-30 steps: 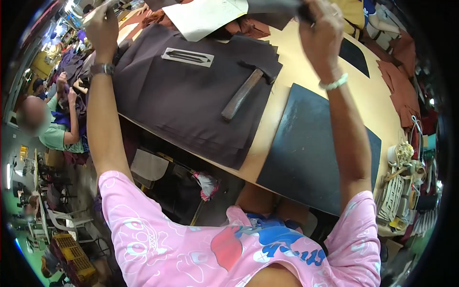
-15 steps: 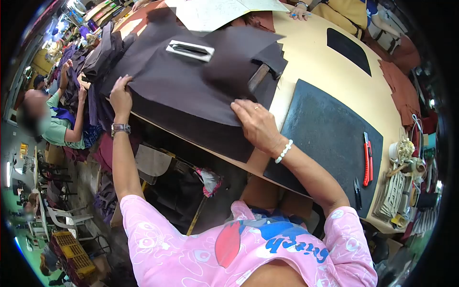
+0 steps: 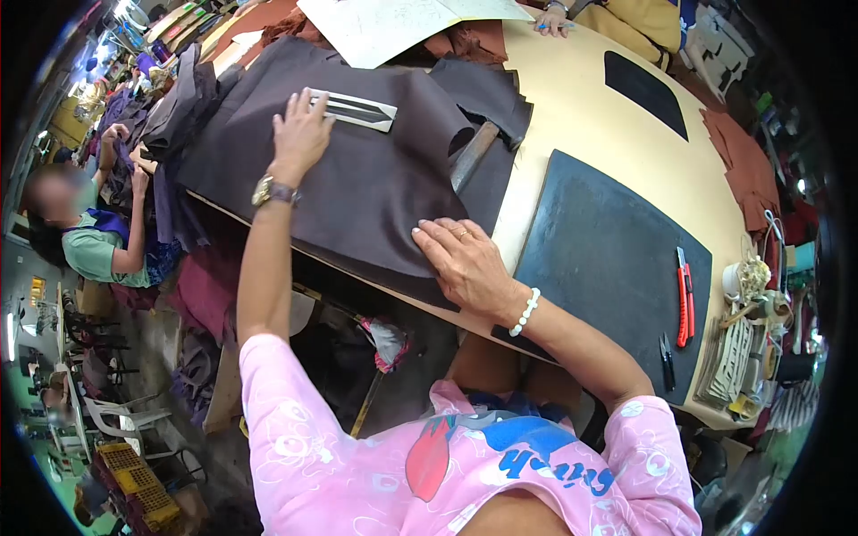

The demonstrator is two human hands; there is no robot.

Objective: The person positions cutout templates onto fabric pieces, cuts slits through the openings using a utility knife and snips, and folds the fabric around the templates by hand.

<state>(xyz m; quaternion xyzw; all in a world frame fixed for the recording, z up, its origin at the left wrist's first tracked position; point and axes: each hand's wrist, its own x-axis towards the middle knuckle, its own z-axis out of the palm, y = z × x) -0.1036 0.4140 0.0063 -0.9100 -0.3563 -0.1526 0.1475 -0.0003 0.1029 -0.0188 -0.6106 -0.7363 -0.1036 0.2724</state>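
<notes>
Dark brown sheets (image 3: pixel 357 179) lie stacked along the table's near edge, the top one bulging up at its right side. My left hand (image 3: pixel 301 136) rests on the top sheet, its spread fingers touching the left end of a white slotted template (image 3: pixel 362 112). On the sheet's lower right edge lies my right hand (image 3: pixel 460 259), fingers extended. A hammer (image 3: pixel 474 154) is partly covered by the raised sheet.
A black mat (image 3: pixel 608 268) to the right bears a red cutter (image 3: pixel 685 299) and a dark pointed tool (image 3: pixel 667 362). White paper (image 3: pixel 393 27) lies at the back. A co-worker (image 3: pixel 98 237) is at the left; another's hand (image 3: pixel 552 21) rests at the far edge.
My left hand has moved from the sheet's left edge up to the template. My right hand stays at the near edge. The top sheet lies flatter, its right part still raised.
</notes>
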